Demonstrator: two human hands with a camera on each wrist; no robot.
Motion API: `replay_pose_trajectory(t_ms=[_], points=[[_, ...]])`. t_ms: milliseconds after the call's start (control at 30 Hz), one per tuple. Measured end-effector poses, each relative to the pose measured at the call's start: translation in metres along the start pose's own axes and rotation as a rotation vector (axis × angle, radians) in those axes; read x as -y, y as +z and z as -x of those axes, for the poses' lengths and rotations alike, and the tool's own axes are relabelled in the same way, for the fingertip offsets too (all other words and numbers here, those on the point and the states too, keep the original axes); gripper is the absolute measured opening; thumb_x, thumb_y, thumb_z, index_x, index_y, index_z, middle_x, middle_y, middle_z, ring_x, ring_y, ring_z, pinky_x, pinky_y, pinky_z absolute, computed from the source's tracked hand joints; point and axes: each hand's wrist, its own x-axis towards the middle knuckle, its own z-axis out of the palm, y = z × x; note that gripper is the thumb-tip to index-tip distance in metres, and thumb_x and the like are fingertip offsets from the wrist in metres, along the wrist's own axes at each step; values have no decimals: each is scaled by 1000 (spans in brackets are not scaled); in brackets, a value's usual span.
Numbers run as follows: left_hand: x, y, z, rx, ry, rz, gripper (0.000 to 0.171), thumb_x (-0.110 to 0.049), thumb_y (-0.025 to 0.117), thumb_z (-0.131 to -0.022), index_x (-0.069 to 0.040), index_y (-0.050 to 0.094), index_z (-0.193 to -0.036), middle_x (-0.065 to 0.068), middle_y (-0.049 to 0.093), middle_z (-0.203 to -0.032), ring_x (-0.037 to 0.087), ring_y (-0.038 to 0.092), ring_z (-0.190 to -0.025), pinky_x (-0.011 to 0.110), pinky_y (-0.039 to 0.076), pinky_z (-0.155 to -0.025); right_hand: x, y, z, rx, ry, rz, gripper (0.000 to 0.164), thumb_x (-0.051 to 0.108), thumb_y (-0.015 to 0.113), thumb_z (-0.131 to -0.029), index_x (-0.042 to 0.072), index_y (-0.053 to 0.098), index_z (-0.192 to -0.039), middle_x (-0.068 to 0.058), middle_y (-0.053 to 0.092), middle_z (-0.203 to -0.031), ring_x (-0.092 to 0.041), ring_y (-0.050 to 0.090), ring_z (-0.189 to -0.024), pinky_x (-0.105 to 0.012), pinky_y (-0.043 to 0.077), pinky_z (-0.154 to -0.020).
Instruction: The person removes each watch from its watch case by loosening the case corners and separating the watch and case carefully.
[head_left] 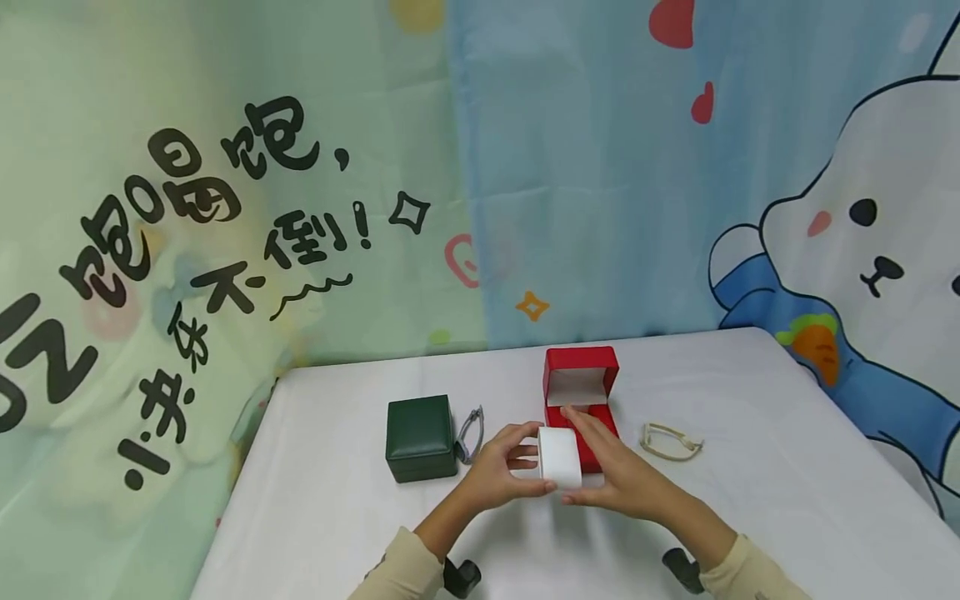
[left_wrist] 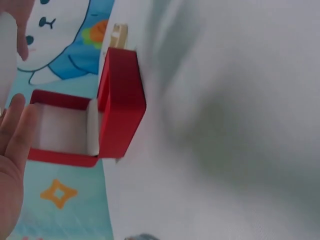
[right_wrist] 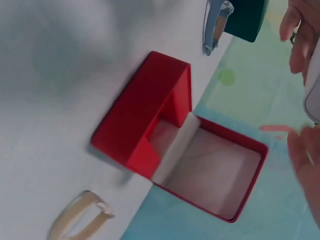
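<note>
A white cushion-like block (head_left: 560,458) is held up in front of the open red box between my two hands. My left hand (head_left: 498,471) grips its left side, thumb at the lower edge. On the other side my right hand (head_left: 618,475) has fingers at the top and thumb near the bottom. Only part of the block (right_wrist: 313,92) shows at the edge of the right wrist view. Behind the hands stands the red box (head_left: 581,360), lid raised, with a pale lining. In the left wrist view my left hand (left_wrist: 12,165) shows extended fingers.
A closed dark green box (head_left: 420,437) stands on the white tabletop (head_left: 315,500) to the left. Beside it lies a silver-grey watch-like band (head_left: 468,437). To the right of the red box is a pale gold band (head_left: 670,442). A printed curtain (head_left: 585,208) hangs behind the table.
</note>
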Motion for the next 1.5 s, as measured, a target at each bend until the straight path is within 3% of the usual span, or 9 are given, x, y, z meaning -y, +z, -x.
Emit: replay_pose_trajectory(t_ms=[167,333,533,767,933,1233,1500], points=[[5,5,-7,-9,31,-21,66,-11,74,-75,-7,43,-133,12,49,-123,20,60,-105,37,51,-85,-6,1,-3,-44,37,-10,84,31,78,-70,4,36,-137,-17,45,-130,-35,48,-115,-54,47,-86],[7,10,-17,1,24,-85,69,-13,76,-73,-8,43,-134,10,49,-123,15,59,-105,29,52,-84,-20,-3,-2,-68,7,-2,77,26,80,-67,3,43,-130,-14,47,-125,-32,50,-110,-52,48,-84],[10,17,-38,33,76,-343,75,-24,76,-74,-11,38,-137,7,50,-125,17,53,-111,28,50,-87,-44,-9,-4,-101,-34,57,78,24,81,-65,-2,44,-128,-19,46,-124,-35,49,-108,-52,50,-80],[23,19,-69,59,66,-695,66,-41,72,-74,-15,46,-130,0,58,-117,12,53,-105,21,47,-86,-77,-8,-19,6,81,18,78,28,79,-68,-3,42,-130,-23,44,-129,-39,47,-112,-55,47,-84],[40,23,-87,69,46,-782,61,-43,71,-75,-15,49,-125,-2,59,-112,9,52,-101,18,45,-84,-101,-1,-32,40,88,51,74,26,78,-70,-4,44,-128,-23,45,-127,-37,47,-111,-53,47,-85],[55,29,-83,38,-69,-899,67,-48,69,-74,-13,49,-128,2,52,-124,15,46,-113,23,45,-90,-111,11,-35,75,90,73,72,28,78,-70,-3,46,-126,-22,48,-127,-38,46,-114,-55,45,-87],[56,30,-88,29,-64,-1030,71,-51,69,-73,-12,50,-129,4,48,-121,16,42,-113,24,45,-91,-114,19,-37,41,80,132,67,20,77,-70,-7,47,-124,-23,48,-125,-37,47,-112,-53,45,-88]])
